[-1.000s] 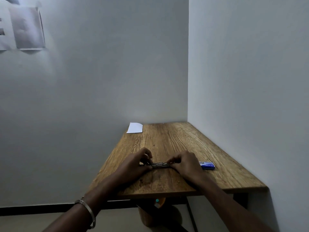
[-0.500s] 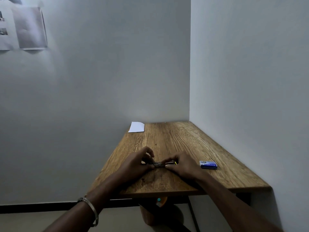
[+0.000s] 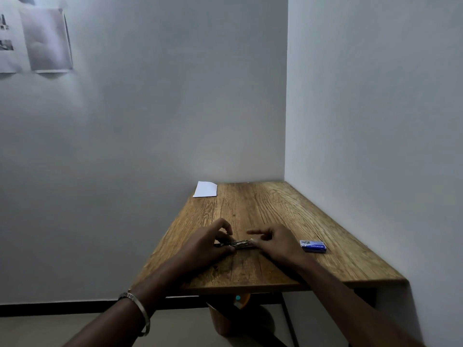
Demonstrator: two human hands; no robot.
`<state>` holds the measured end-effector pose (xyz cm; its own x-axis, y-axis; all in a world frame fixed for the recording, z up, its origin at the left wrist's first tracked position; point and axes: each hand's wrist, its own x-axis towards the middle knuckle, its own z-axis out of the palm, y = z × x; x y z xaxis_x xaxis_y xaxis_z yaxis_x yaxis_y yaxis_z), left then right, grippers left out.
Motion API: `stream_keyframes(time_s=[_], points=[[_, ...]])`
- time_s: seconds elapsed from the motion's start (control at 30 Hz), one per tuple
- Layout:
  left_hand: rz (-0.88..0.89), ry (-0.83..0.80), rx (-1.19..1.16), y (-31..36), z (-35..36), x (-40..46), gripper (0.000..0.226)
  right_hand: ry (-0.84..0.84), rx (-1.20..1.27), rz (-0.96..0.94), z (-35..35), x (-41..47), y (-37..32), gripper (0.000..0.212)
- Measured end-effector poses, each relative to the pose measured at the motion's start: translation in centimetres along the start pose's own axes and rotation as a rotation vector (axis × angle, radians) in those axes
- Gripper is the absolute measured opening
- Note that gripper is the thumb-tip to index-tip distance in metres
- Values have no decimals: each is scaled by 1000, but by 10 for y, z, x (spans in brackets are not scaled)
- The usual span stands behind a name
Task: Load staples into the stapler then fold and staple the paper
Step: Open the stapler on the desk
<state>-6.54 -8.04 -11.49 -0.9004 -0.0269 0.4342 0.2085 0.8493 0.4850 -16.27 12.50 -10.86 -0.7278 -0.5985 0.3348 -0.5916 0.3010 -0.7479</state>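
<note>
Left hand [image 3: 208,242]: fingers curled round the near-left end of the stapler [image 3: 236,244], gripping it against the table [image 3: 263,209]. Right hand [image 3: 274,242]: loosely open, forefinger extended, fingertips at the stapler's other end; whether it actually has hold of the tool cannot be told from this view.

Stapler: one, metallic, lying flat across the table close to the front edge, between the two hands. Whether its magazine is open or shut, and whether any staples are seated in it, is too small and dim to determine.

Staple box [image 3: 313,246]: one, blue, flat on the table just to the right of the right hand, near the right edge, untouched.

Paper [image 3: 205,189]: one white sheet at the far left corner, its edge overhanging the table's left side slightly, well apart from both hands. No crease or staple is visible on it.

Assessment: work appears to be in the loading stage, with the hands at the stapler only. Folding and stapling look outstanding, since the paper lies out of reach of the current grip.

Count: two hands, one stapler, one staple box, one paper.
</note>
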Motion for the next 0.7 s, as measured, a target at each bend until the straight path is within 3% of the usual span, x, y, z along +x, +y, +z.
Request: stream_keyframes(time_s=[0.23,0.37,0.43,0.53,0.63,0.7], points=[[-42,39,-1,4,0,1,33,274,34,71,-2,-2,-2,15],[-41,134,117,10,1,1,31,302,171,198,-1,-5,-3,13],[-18,229,184,14,3,2,31,314,393,331,5,-5,-7,14],[108,401,371,27,5,5,29,282,974,573,13,-7,-24,17],[403,531,629,44,-2,8,20,198,1353,721,18,-7,-39,38],[642,506,824,51,-3,7,15,168,1545,707,20,-8,-47,50]])
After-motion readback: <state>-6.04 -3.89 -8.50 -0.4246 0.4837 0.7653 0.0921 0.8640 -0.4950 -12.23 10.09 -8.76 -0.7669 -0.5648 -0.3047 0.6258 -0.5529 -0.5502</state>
